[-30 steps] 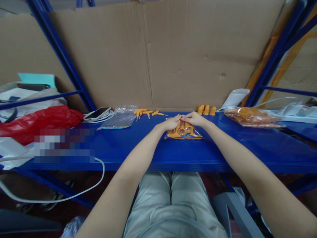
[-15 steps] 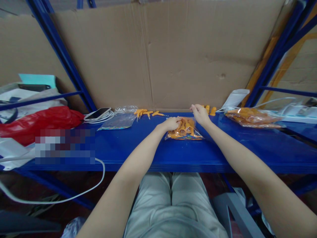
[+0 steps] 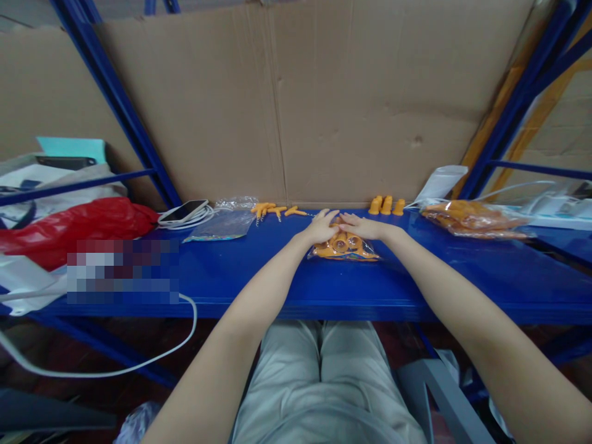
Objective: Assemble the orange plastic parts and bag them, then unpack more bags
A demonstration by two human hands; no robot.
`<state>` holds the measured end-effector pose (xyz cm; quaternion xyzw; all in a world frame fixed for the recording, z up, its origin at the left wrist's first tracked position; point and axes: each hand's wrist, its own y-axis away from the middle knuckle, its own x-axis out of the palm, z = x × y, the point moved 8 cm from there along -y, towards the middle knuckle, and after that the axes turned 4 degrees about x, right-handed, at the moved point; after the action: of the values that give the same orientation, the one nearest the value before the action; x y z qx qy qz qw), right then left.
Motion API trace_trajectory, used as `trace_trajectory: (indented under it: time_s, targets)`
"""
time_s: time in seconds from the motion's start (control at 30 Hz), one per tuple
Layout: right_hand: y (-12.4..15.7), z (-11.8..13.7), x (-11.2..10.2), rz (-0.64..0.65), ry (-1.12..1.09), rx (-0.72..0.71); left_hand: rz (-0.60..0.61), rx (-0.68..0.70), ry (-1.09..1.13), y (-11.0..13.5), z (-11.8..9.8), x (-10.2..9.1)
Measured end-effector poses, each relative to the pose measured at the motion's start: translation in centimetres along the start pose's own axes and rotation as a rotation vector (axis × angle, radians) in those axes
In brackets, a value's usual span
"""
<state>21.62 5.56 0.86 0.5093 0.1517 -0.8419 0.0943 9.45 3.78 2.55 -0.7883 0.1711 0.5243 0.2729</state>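
A clear plastic bag point(image 3: 345, 246) filled with orange plastic parts lies on the blue shelf in front of me. My left hand point(image 3: 322, 227) rests on the bag's upper left, palm down with fingers stretched out. From the other side my right hand point(image 3: 361, 226) lies flat over its top, fingertips meeting those of the left. The far edge of the bag is hidden beneath both hands. Left of them, several orange corkscrew handles point(image 3: 266, 208) with metal spirals lie by the cardboard. A few orange caps point(image 3: 386, 205) stand upright to the right.
A flat clear bag point(image 3: 219, 228) and a phone point(image 3: 185, 211) on a coiled white cable lie to the left, beyond them a red plastic bag point(image 3: 83, 225). Another bag of orange parts point(image 3: 472, 219) sits at right near a power strip point(image 3: 559, 216). Cardboard point(image 3: 324, 111) walls the back.
My right hand has come down and left from beside the orange caps onto the bag. My left hand has spread flat, and the caps are now uncovered.
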Motion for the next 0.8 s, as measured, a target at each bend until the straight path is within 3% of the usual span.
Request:
trace_trajectory:
  time_s: [0.13,0.23,0.47,0.8]
  targets:
    - [0.6,1.1,0.6,0.156,0.084,-0.013,0.261,-0.030,0.035,0.0,0.3,1.6]
    - [1.3,2.1,0.6,0.227,0.137,-0.024,0.332,-0.052,0.008,0.4,0.2,1.6]
    - [1.8,1.8,0.2,0.211,0.208,0.099,0.385,-0.190,-0.063,1.4,0.0,1.4]
    - [1.5,0.5,0.2,0.108,0.191,0.150,0.348,-0.161,-0.089,1.4,0.2,1.2]
